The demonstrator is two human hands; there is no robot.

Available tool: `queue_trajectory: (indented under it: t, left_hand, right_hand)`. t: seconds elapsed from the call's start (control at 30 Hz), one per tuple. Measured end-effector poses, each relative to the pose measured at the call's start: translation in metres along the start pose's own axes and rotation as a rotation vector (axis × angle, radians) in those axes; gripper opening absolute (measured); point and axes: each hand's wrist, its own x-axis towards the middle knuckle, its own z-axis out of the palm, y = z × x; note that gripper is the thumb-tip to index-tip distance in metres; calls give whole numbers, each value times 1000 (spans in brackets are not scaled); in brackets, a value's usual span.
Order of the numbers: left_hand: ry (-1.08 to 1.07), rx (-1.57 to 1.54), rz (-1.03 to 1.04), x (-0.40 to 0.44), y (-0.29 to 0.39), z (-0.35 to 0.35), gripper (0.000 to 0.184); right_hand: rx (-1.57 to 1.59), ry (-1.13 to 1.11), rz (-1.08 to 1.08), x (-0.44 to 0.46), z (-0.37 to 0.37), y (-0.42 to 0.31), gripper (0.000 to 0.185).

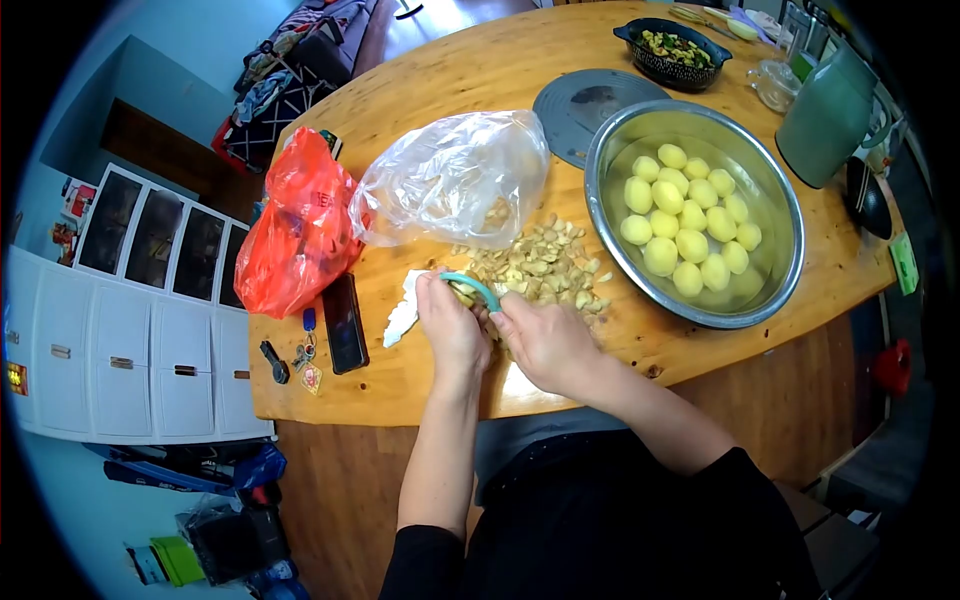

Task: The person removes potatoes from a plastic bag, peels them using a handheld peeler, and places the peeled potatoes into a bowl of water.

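Fingers of my left hand point(452, 325) are wrapped round a partly peeled potato point(465, 293), mostly hidden by the hand. My right hand point(545, 340) grips a teal peeler point(474, 284), whose curved end lies over the potato. Just beyond both hands a heap of peelings point(545, 265) is spread on the wooden table point(420, 385). To the right, a large metal basin point(787, 270) holds several peeled yellow potatoes point(691, 244) in water. A clear plastic bag point(460, 175) lies behind the peelings, and a white crumpled tissue point(404, 312) is left of my left hand.
On the left are a red plastic bag point(300, 225), a phone point(345, 325), keys point(303, 355) and a black watch point(273, 362). Behind the basin sit a grey round mat point(585, 105) and a dark dish of food point(675, 55). A green jug point(825, 120) stands at the right.
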Motion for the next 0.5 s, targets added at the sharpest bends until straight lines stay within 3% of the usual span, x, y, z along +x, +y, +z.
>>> queue_trajectory:
  t: [0.13,0.27,0.37,0.5]
  left_hand:
    - [-102,11,99,-3,2,-6,17]
    - [-28,-116,-44,6,5,-6,24]
    - [-191,-142,-104,9,3,-13,26]
    - [-47,239,109,4,-5,-11,31]
  right_hand:
    - [0,-37,115,8,-4,13,28]
    - [169,1,128,4,-7,7,28]
    - [190,-20,114,0,-6,-2,27]
    - [135,7,23,-1,-1,-4,28]
